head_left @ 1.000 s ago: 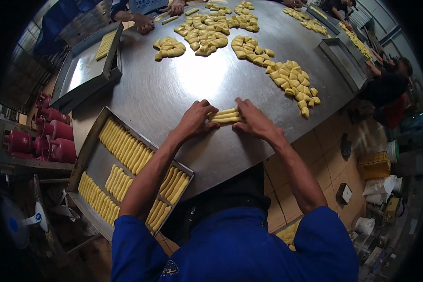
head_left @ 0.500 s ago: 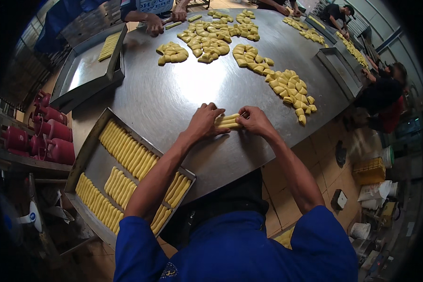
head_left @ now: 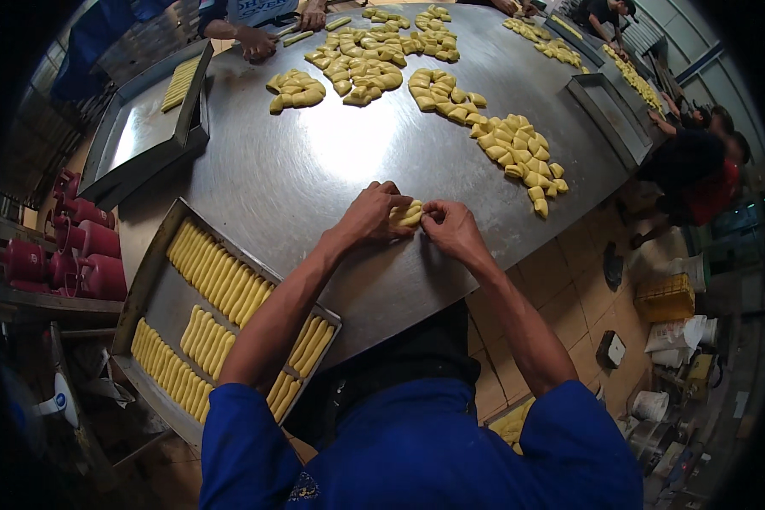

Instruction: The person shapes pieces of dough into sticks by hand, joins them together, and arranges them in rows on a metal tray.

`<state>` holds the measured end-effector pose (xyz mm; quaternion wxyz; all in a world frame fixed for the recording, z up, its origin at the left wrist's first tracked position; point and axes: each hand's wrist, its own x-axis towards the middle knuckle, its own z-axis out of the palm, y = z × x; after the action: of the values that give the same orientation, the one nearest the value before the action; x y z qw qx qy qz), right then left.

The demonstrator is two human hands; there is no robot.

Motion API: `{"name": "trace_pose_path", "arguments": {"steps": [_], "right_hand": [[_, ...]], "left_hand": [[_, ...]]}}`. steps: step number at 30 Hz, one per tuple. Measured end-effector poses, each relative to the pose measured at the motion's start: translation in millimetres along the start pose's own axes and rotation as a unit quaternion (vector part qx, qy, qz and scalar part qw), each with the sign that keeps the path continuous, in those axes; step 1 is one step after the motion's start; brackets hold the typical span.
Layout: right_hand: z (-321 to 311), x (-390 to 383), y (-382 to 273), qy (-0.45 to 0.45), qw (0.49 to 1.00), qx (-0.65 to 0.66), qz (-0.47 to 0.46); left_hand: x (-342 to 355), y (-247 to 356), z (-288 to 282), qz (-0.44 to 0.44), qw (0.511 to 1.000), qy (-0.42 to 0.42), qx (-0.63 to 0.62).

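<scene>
On the steel table (head_left: 255, 161) in front of me, a small bundle of yellow dough strips (head_left: 406, 214) lies between my hands. My left hand (head_left: 371, 216) is curled round its left side, covering most of it. At the right end, the fingertips of my right hand (head_left: 452, 229) are pinched together against the dough; exactly how much they grip is hidden. By my left forearm stands a metal tray (head_left: 183, 313) with rows of slim dough sticks (head_left: 221, 270). Beyond my hands lie cut dough pieces (head_left: 518, 153) and a larger heap of dough pieces (head_left: 361, 64).
Another metal tray (head_left: 136, 127) stands at the far left, near a co-worker's hands (head_left: 257, 42). An empty-looking tray (head_left: 610, 119) sits at the table's right edge. Red gas cylinders (head_left: 93, 246) are on the left, a yellow crate (head_left: 665, 297) on the right floor. Several people work at the far right.
My right hand has moved closer to my left, and its fingers have drawn together. Less of the dough strips shows between my hands. The whole view has shifted slightly.
</scene>
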<state>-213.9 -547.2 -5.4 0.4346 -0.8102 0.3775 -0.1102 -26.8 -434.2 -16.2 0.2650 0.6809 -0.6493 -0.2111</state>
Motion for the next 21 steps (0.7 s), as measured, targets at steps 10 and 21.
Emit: {"name": "trace_pose_path", "arguments": {"steps": [10,21], "right_hand": [[13,19,-19,0.023,0.990,-0.139,0.016],[9,8,-33,0.048,0.998,-0.019,-0.043]], "left_hand": [[-34,1,-12,-0.076,0.996,0.030,0.030],[-107,26,-71,-0.227,0.931,0.174,-0.227]]}}
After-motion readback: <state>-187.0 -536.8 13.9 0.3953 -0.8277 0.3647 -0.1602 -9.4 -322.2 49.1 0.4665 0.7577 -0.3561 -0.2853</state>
